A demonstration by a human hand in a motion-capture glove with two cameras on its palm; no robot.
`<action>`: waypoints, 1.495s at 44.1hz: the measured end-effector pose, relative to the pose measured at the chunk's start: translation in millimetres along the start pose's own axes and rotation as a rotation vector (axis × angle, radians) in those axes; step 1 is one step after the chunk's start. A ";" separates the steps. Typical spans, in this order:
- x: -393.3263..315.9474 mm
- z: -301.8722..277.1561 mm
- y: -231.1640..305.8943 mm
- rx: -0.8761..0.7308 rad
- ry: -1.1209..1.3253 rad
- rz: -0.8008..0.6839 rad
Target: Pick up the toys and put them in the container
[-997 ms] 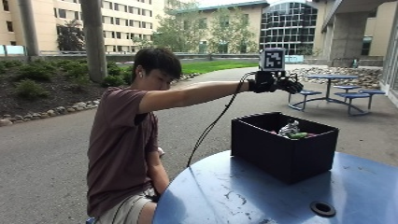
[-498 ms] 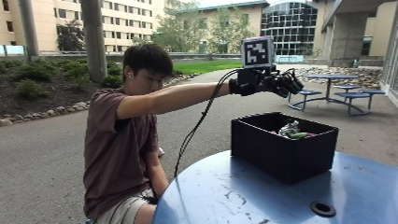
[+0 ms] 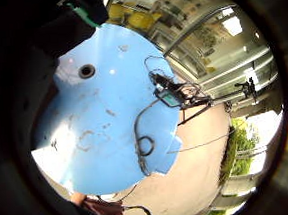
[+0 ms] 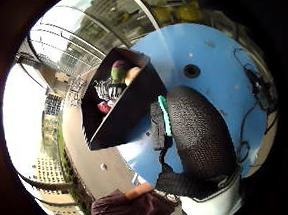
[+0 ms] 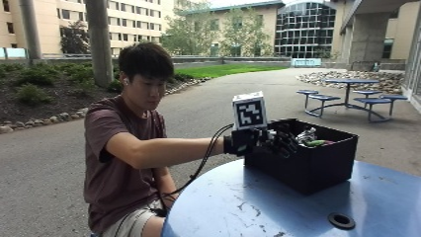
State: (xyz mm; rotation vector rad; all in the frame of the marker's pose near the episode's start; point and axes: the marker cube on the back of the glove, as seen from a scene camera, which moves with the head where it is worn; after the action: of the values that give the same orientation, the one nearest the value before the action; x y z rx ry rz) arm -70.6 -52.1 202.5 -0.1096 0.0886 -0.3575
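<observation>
Gloved right hand (image 5: 260,140) has dropped from above to the near rim of the container (image 5: 309,165), at its 9 o'clock; fingers unreadable; toys (image 4: 113,85) inside, likely deposited.

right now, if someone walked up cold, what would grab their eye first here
The black rectangular plastic container on the round blue table draws the eye first, with small toys piled inside it, one zebra-striped. Next is the person's black-gloved right hand, held out at the container's near rim; whether it holds anything cannot be told. A dark round hole sits in the tabletop beside the container.
</observation>
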 end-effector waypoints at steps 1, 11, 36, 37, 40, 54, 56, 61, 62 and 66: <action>-3.7 12.9 4.4 -0.006 -0.001 0.000; -17.7 118.0 28.9 -0.132 -0.023 0.017; 1.5 157.9 40.5 -0.195 -0.021 0.027; 2.3 156.7 40.4 -0.195 -0.024 0.028; 3.7 153.9 40.7 -0.196 -0.028 0.034; 0.2 144.0 44.7 -0.195 -0.005 0.040; -1.2 141.9 44.7 -0.195 -0.007 0.045; -3.7 138.5 44.2 -0.190 0.039 0.052; -3.9 138.1 44.1 -0.188 0.057 0.048; -6.5 131.4 42.0 -0.178 0.049 0.045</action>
State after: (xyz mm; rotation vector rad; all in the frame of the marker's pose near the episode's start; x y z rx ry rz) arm -48.4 1.3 327.9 -0.2748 0.1714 -0.3067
